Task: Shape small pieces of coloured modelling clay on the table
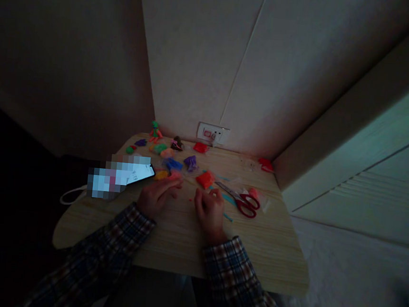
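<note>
My left hand [156, 196] hovers over the table's middle, fingers stretched to the right, near pink [176, 175] and yellow [161, 175] soft clay-like lumps. Nothing shows in it. My right hand [209, 210] is closed, fingers curled in and thumb against them; whatever they may hold is hidden. A tiny red bit [190, 200] lies on the wood between both hands. Just beyond my right hand is a red packet [205, 179]. To its right, scissors with red handles [248, 206] lie across a light-blue strip [229, 199]. A thin blue stick [227, 217] lies beside my right hand.
A lit phone [141, 173] lies left, near a white strap [72, 195]. Farther back are a green-and-red figure [155, 132], blue [172, 164] and purple [191, 163] packets, and a dark lump [177, 143]. A wall socket [213, 133] sits behind the wooden table [174, 251].
</note>
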The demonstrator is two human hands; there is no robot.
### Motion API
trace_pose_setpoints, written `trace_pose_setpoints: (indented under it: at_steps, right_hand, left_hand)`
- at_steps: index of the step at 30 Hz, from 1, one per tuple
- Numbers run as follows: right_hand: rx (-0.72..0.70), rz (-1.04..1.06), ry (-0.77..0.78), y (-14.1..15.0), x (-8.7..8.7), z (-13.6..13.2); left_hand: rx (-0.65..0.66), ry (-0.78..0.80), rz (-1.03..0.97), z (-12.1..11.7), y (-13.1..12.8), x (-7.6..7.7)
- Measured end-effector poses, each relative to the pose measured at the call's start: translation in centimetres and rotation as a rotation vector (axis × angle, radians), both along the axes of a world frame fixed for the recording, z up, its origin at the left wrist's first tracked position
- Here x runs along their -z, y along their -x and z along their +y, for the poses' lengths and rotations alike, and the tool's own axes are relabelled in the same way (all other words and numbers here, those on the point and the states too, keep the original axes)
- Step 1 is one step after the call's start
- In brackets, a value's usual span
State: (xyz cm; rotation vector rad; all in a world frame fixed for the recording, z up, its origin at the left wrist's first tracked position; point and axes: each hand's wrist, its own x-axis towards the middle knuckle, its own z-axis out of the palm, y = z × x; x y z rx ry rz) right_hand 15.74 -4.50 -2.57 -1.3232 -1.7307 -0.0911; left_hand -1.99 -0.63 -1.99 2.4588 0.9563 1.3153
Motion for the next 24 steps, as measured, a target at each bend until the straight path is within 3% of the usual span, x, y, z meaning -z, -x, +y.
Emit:
trace_pose_setpoints:
  at_steps: [10,16,24]
  right_hand:
    - [0.019,0.062,-0.064,-0.26,-0.09,-0.25]
    - [0.079,0.091,-0.085,-0.69,-0.12,-0.2]
    - [0.022,0.054,-0.074,-0.31,-0.37,-0.27]
  left_hand:
    - [-0.094,-0.017,-0.054,0.33,0.01,-0.04]
    - [-0.078,0.022,-0.046,-0.14,-0.02,-0.57]
    - [-0.091,0.029,-0.03,-0.09,-0.07,-0.47]
